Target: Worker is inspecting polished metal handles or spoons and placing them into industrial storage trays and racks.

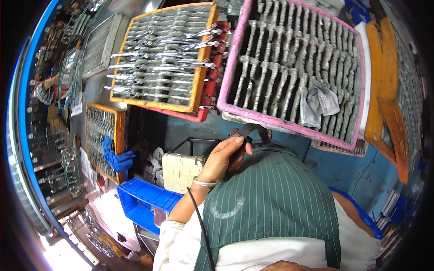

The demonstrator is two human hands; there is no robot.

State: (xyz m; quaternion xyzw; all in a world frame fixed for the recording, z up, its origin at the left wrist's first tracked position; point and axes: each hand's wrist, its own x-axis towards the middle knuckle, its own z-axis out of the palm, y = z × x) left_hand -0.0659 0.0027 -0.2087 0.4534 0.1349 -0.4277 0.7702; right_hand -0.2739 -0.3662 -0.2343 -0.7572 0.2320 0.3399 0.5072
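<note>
My left hand [226,156], with a pale bangle at its wrist, is raised in front of my waist. Its fingers are closed around a black strap [247,131], which bends in a loop at the far edge of my dark green striped apron [271,194]. Beyond the strap lies a pink-framed rack [226,108] with rows of grey, ridged slots. A grey-white cloth or glove [320,103] rests on that rack. My right forearm [352,212] shows partly beside the apron; its hand is hidden.
Left of the pink rack, an orange-framed rack [199,86] carries shiny metal pieces over a red frame [181,115]. A smaller rack [118,140] with a blue cloth [116,156], a cream box [181,172] and a blue crate [140,185] stand left. Orange frames [384,90] lean at right.
</note>
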